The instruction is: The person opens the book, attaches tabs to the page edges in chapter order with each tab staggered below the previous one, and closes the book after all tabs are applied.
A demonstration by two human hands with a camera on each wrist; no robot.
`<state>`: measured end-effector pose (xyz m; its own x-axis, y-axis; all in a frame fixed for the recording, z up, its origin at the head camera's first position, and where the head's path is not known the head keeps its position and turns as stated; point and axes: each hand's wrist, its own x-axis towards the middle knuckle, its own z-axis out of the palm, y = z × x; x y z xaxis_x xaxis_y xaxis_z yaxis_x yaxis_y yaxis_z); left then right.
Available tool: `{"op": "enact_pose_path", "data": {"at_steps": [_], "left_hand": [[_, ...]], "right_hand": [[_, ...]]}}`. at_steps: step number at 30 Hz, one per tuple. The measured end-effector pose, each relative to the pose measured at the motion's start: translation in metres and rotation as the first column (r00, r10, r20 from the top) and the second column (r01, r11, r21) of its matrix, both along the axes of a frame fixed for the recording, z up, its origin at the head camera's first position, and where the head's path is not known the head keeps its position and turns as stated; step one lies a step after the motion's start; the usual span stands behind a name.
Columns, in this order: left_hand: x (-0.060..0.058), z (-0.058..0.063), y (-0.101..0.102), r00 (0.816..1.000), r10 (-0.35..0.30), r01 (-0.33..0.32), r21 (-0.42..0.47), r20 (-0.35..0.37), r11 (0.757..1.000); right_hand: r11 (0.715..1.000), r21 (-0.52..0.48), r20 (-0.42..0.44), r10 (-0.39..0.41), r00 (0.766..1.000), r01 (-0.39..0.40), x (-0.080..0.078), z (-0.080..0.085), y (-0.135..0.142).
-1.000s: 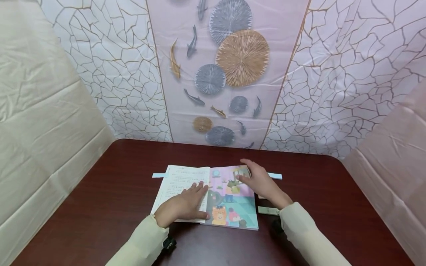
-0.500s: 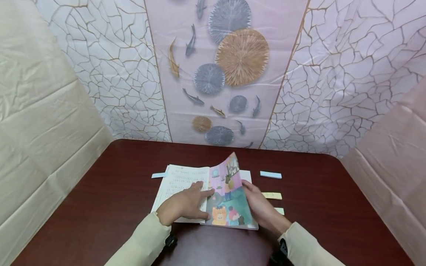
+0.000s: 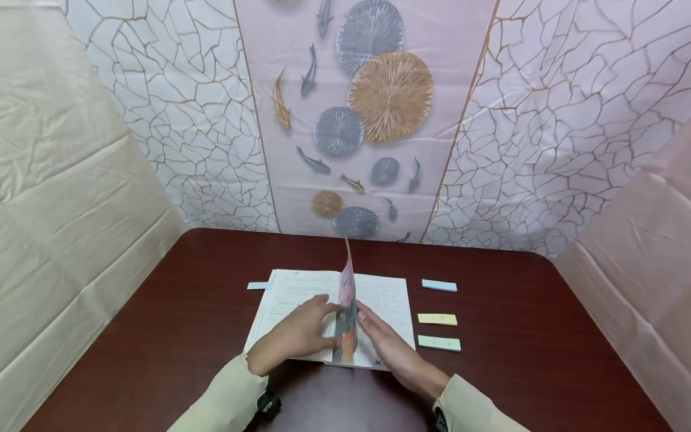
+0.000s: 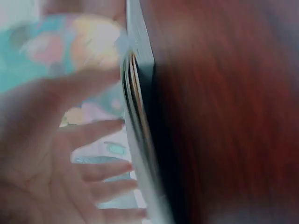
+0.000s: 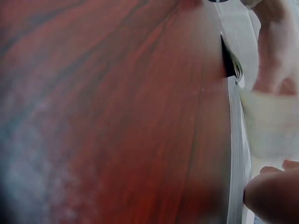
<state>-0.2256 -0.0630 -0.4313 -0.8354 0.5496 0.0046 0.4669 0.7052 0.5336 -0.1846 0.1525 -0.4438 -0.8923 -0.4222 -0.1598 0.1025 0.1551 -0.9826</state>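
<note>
An open book lies on the table, with printed text on both visible pages. One illustrated page stands nearly upright at the spine. My left hand rests on the left page, its fingers spread toward the spine; in the left wrist view its fingers reach to the book's gutter. From the right, my right hand touches the raised page with extended fingers, above the right page. The right wrist view catches only part of this hand beside the book's edge, blurred.
A blue strip sticks out from the book's left edge. Right of the book lie blue, yellow and green sticky-note pads. The dark red table meets a patterned cloth backdrop behind.
My right hand has moved from the book's upper right corner down and left, swinging the illustrated page from flat to nearly upright. The left hand has stayed near the spine.
</note>
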Motion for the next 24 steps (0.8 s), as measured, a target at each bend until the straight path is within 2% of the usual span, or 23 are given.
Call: {"op": "enact_pose_path", "data": {"at_steps": [1,3,6,8,11,13,15,16,18,21,24], "left_hand": [[-0.001,0.001,-0.001,1.0,0.007,-0.009,0.081,0.019,0.997],[-0.003,0.003,-0.002,0.997,0.002,-0.02,0.243,0.074,0.97],[-0.004,0.009,-0.002,0.98,-0.045,-0.044,0.436,0.193,0.899],[-0.004,0.014,-0.001,0.956,-0.072,-0.09,0.517,0.284,0.851],[-0.004,0.022,-0.004,0.902,-0.076,-0.216,0.597,0.425,0.773],[-0.006,0.029,-0.01,0.865,-0.037,-0.324,0.614,0.5,0.72],[-0.009,0.036,-0.02,0.837,0.005,-0.398,0.604,0.546,0.691],[-0.011,0.039,-0.026,0.831,0.033,-0.422,0.59,0.556,0.688],[-0.016,0.044,-0.039,0.828,0.099,-0.452,0.55,0.553,0.703],[-0.023,0.045,-0.061,0.839,0.192,-0.455,0.461,0.509,0.762],[-0.028,0.04,-0.086,0.848,0.304,-0.456,0.305,0.433,0.836]], "right_hand": [[1.0,0.003,0.0,0.0,1.0,0.0,0.0,0.0,0.0],[1.0,0.01,0.008,0.005,1.0,-0.005,0.001,0.001,0.0],[0.999,0.036,0.017,0.028,0.999,-0.028,0.003,0.001,0.0],[0.996,0.082,-0.006,0.047,0.999,-0.046,0.005,0.002,-0.001],[0.981,0.175,-0.063,0.094,0.994,-0.082,0.008,0.002,-0.004],[0.963,0.244,-0.111,0.147,0.983,-0.117,0.009,0.002,-0.007],[0.937,0.309,-0.151,0.216,0.965,-0.161,0.011,0.001,-0.009],[0.925,0.336,-0.172,0.247,0.954,-0.18,0.011,0.001,-0.011],[0.903,0.377,-0.209,0.298,0.931,-0.204,0.01,0.001,-0.013],[0.887,0.407,-0.235,0.334,0.913,-0.22,0.009,-0.001,-0.014],[0.881,0.414,-0.239,0.346,0.907,-0.227,0.009,-0.002,-0.014]]}}
